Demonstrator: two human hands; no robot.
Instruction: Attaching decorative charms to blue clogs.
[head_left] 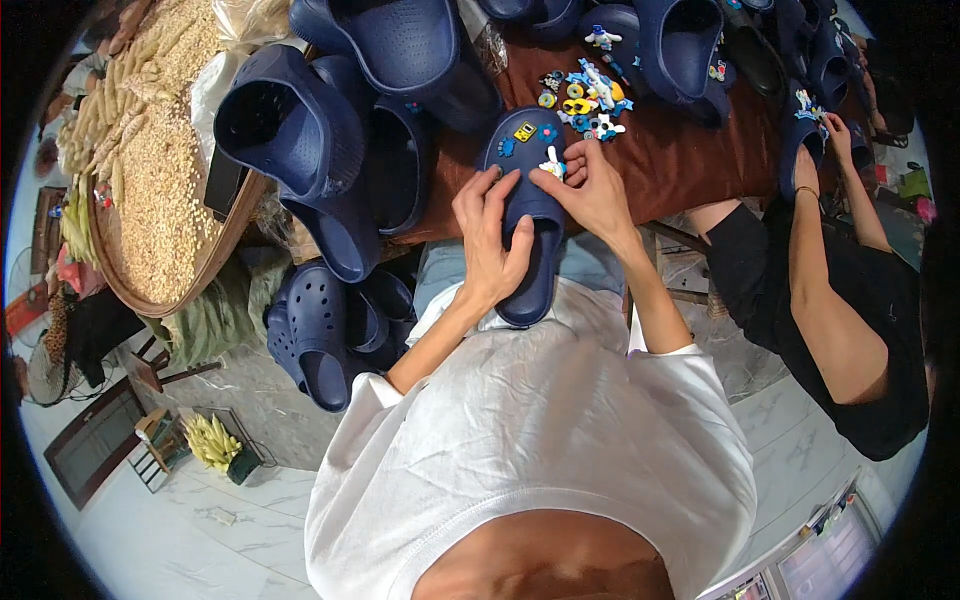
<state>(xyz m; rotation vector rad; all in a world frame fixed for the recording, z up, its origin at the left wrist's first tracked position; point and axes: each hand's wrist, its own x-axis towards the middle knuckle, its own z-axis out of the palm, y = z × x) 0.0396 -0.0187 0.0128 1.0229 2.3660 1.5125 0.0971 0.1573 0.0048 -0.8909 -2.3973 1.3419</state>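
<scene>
A navy blue clog lies in front of me with its toe pointing away. On its upper sit a yellow charm, a blue flower charm and a blue paw-like charm. My right hand pinches a white charm against the clog's right side. My left hand rests on the left side of the upper, its fingers apart and slightly bent. Just beyond my right hand lies a pile of colourful shoe charms on the brown cloth.
Stacked navy clogs crowd the left, with more clogs lower down. A large tray of corn kernels stands further left. At right, a person in black handles another clog. Another clog lies beyond the charms.
</scene>
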